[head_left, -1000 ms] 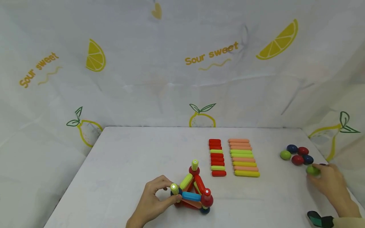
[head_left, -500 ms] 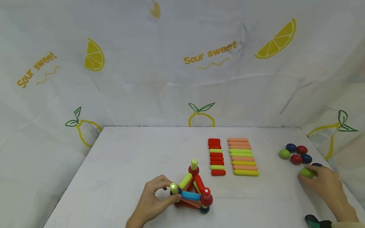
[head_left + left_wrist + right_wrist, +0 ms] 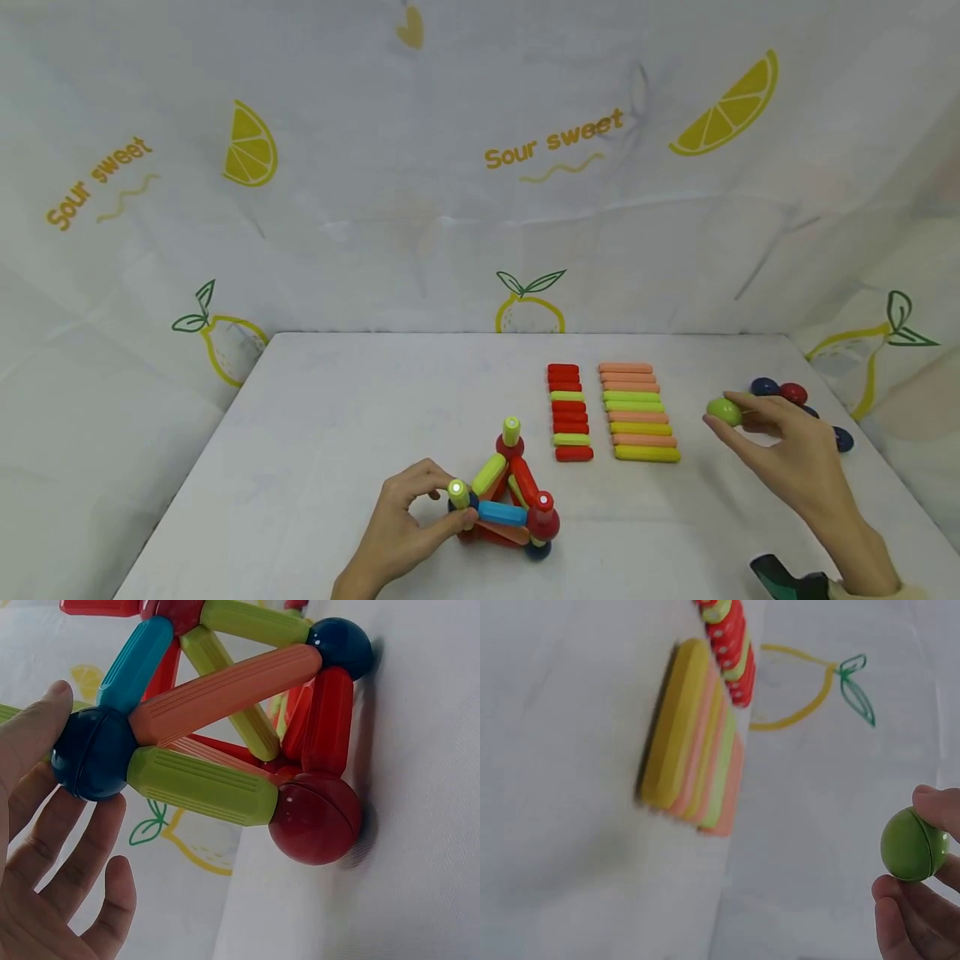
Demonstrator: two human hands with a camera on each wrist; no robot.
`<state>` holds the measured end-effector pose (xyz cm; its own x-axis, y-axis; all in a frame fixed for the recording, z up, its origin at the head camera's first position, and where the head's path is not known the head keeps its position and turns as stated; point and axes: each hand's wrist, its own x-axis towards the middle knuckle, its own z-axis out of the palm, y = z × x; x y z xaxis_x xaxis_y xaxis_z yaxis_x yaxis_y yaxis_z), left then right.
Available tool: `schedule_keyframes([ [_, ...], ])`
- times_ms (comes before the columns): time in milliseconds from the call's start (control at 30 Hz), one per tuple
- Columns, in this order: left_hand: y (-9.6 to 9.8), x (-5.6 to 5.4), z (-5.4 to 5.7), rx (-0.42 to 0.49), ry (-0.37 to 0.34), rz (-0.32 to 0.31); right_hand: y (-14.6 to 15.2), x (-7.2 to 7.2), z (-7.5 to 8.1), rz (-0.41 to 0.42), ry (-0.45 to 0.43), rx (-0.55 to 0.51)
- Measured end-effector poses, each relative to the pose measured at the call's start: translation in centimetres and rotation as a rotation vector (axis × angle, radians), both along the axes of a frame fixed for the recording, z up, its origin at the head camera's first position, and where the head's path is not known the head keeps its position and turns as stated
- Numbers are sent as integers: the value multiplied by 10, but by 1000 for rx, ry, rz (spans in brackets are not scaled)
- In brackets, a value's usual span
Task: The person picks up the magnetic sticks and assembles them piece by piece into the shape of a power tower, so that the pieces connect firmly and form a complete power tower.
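A frame of coloured rods and balls stands on the table, with a blue rod (image 3: 502, 515), red balls and dark blue balls at its joints. Three short rods point up from its top balls. My left hand (image 3: 405, 521) pinches the dark blue ball (image 3: 91, 754) at the frame's left top corner between thumb and fingers. Over the table's right side, my right hand (image 3: 795, 454) holds a green ball (image 3: 723, 412) by thumb and fingertips. In the right wrist view the green ball (image 3: 911, 846) shows a seam round it.
A row of short red and green rods (image 3: 570, 419) lies behind the frame. Beside it is a row of longer orange, green and yellow rods (image 3: 641, 430). Several loose balls, among them a red ball (image 3: 792, 392), lie at the right edge, partly behind my right hand.
My right hand has carried the green ball left and away from the loose balls at the right edge. The left hand and the frame have stayed put.
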<state>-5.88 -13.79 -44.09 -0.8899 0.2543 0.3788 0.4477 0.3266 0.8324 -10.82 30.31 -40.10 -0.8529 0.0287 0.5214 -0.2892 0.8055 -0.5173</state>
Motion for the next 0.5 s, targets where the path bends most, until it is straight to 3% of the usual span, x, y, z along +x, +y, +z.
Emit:
schedule_keyframes([
  [200, 0, 0, 0, 3, 1, -2, -55, 1, 21, 128, 89, -51],
  [500, 0, 0, -1, -4, -1, 5, -137, 2, 39, 358, 35, -139],
])
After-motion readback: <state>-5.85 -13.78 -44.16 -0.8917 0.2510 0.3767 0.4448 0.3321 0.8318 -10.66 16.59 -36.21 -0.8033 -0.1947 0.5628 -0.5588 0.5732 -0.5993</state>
